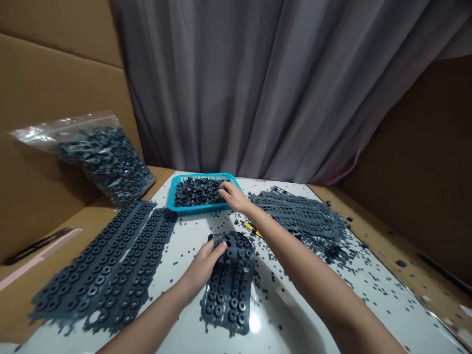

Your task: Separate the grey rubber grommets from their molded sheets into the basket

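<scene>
My left hand [204, 263] grips the far end of a dark grey molded rubber sheet [234, 290], thumb on top. Rows of ring-shaped rubber pieces stand on this sheet, with some bare holes near my thumb. The sheet bends over at its far end, and its near end lies on the white table. Over the right rim of a blue plastic basket [206, 210], my right hand [234, 195] is closed on a small dark rubber piece [222, 189]. Many loose black rubber rings [197, 191] fill the basket.
Two long sheets with rings [110, 268] lie at left, below a zip bag of rubber pieces [110, 162]. At right are stacked punched sheets [298, 214] and scattered black scraps [334, 248]. A yellow cutter [250, 228] lies beside my right forearm. Cardboard walls and a grey curtain [236, 88] surround the table.
</scene>
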The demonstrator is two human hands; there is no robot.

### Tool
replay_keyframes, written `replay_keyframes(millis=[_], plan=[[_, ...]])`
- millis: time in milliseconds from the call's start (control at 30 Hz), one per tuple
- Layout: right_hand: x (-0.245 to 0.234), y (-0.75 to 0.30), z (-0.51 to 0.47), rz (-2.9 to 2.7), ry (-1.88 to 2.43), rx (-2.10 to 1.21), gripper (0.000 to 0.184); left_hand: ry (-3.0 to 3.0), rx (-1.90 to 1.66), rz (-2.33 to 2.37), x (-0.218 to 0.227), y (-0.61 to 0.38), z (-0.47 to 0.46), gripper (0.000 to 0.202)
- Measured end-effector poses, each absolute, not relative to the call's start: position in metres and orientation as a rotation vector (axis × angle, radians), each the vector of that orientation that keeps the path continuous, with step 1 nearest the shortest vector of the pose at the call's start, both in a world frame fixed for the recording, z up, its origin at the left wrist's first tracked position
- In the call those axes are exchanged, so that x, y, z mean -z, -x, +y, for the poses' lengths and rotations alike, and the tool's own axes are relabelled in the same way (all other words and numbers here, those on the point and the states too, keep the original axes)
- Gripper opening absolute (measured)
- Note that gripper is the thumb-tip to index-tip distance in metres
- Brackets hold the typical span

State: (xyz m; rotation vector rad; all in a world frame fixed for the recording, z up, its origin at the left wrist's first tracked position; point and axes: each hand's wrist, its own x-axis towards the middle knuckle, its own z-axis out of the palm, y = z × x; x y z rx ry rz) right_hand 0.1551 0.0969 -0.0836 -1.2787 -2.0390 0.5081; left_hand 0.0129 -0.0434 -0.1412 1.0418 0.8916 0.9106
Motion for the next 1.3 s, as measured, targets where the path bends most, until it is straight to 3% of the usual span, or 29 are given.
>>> replay_keyframes(millis=[100, 300, 633, 800, 933, 1067, 1300], plan=[[0.085, -0.119, 0.136, -2.128, 1.333, -0.421, 0.009, -1.04, -0.933, 0.931, 0.143, -0.014, -0.041, 0.031], [0.088, -0.066, 0.169, -2.295, 1.422, -0.363, 0.029, -0.998, -0.955, 0.856, 0.137, -0.016, -0.042, 0.033], [0.071, -0.082, 0.163, -2.354, 1.313, -0.365, 0.024, -0.966, -1.014, 0.831, 0.142, -0.014, -0.04, 0.033], [0.054, -0.116, 0.106, -2.295, 1.179, -0.319, 0.007, -1.155, -1.056, 0.866, 0.142, -0.011, -0.038, 0.022], [0.062, -0.152, 0.019, -2.422, 1.043, -0.35, 0.014, -1.464, -1.1, 0.974, 0.136, -0.01, -0.038, 0.018], [0.08, -0.175, -0.043, -2.427, 1.237, -0.217, 0.023, -1.88, -1.057, 0.993, 0.131, -0.008, -0.045, 0.012], [0.106, -0.175, -0.062, -2.167, 1.147, -0.771, 0.028, -2.121, -0.915, 0.815, 0.121, -0.005, -0.052, 0.016]])
